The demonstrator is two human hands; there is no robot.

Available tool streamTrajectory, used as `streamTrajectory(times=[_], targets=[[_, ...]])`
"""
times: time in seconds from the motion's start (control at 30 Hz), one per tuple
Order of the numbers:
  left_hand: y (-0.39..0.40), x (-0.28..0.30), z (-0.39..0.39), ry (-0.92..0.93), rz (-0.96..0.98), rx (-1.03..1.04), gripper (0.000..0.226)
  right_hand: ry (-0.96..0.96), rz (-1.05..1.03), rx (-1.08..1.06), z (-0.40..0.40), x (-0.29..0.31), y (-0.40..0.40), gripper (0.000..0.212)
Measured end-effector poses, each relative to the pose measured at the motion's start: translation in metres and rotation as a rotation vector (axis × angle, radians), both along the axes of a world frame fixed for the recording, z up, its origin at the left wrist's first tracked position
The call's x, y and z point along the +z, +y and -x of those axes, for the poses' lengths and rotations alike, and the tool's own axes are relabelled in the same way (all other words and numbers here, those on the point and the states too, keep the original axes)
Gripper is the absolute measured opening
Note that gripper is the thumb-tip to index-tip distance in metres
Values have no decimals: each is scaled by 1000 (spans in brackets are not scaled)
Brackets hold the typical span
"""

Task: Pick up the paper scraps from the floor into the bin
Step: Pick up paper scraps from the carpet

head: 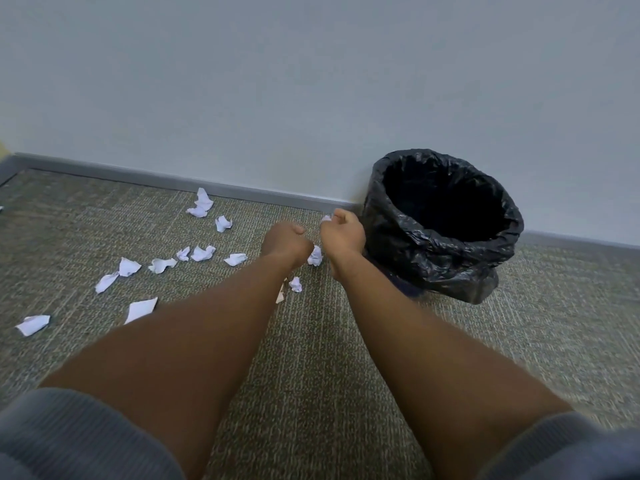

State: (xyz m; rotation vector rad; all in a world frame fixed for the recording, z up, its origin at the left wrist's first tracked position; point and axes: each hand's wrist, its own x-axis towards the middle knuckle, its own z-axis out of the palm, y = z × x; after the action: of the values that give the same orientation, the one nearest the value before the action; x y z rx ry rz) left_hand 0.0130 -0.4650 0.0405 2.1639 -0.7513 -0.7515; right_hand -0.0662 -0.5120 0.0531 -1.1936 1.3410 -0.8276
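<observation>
Several crumpled white paper scraps lie on the carpet, most of them left of my hands, such as one scrap [202, 252] and a flat piece [140, 309]. One scrap [315, 256] lies between my wrists and a small one [295, 284] sits below it. The bin [446, 242], lined with a black bag, stands against the wall at the right, and its inside looks dark. My left hand [285, 242] is curled into a fist with nothing showing in it. My right hand [343, 233], just left of the bin, pinches a small white scrap [326, 218] at its fingertips.
A grey skirting board [138, 176] runs along the pale wall behind the scraps. The floor is grey-green carpet [519, 323]. Loose bag plastic [474, 289] bulges out at the bin's foot. My grey sleeves fill the bottom corners.
</observation>
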Motion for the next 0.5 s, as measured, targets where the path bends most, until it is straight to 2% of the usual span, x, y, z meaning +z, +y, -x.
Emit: streamTrajectory(times=[0.23, 0.5], targets=[[-15, -54, -23, -52, -87, -54, 41, 84, -21, 5, -33, -55, -32, 51], [-6, -112, -39, -187, -143, -167, 62, 367, 45, 84, -67, -113, -77, 66]])
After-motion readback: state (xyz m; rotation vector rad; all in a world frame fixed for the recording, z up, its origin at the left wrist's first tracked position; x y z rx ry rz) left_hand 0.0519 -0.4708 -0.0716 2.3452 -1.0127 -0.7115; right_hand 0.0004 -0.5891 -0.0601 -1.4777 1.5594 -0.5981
